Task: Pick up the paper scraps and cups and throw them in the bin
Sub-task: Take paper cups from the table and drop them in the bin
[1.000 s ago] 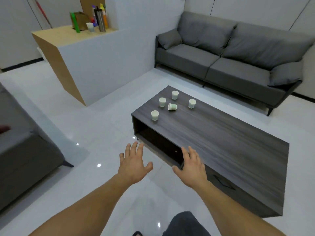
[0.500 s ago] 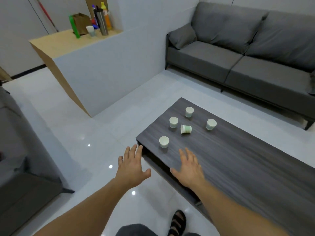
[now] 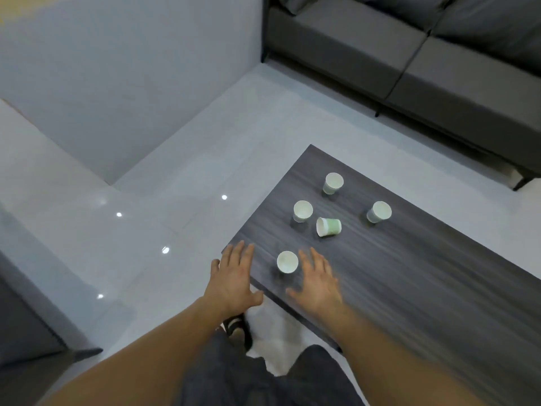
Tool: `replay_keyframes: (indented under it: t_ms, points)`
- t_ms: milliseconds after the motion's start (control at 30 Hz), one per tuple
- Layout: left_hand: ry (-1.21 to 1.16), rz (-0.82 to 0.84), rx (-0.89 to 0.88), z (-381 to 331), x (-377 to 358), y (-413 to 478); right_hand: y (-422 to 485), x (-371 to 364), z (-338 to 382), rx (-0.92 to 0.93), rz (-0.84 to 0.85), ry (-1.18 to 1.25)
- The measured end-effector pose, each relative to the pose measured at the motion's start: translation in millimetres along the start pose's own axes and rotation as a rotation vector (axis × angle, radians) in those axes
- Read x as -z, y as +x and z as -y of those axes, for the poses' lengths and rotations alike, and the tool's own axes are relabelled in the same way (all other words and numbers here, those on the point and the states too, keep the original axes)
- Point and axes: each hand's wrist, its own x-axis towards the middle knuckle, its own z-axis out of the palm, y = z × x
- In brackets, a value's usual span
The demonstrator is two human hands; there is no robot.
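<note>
Several white and pale green paper cups stand on a dark wood coffee table [image 3: 409, 288]. The nearest cup [image 3: 287, 261] is upright near the table's left corner. Further back stand an upright cup [image 3: 302, 210], another [image 3: 333, 183] and one at the right [image 3: 379, 211]. A green cup [image 3: 328, 226] lies on its side among them. My left hand [image 3: 234, 276] hovers open just left of the nearest cup. My right hand [image 3: 317, 284] hovers open just right of it. Neither hand touches the cup. No bin or paper scraps are in view.
A grey sofa [image 3: 409, 48] stands behind the table at the upper right. A white counter wall [image 3: 117, 83] rises at the left. Another grey seat [image 3: 26, 332] is at the lower left. My sandalled foot [image 3: 237, 329] stands on the glossy white floor by the table's edge.
I have stepped closer to the table and the view has tilted down. Both hands have moved forward and now flank the nearest cup.
</note>
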Motion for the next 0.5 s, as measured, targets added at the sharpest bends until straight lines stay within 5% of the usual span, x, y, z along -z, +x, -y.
replay_keyframes:
  t_ms: [500]
  points:
    - [-0.088,0.239,-0.206,64,-109,174,169,-118,-8,-0.196,0.096,0.099]
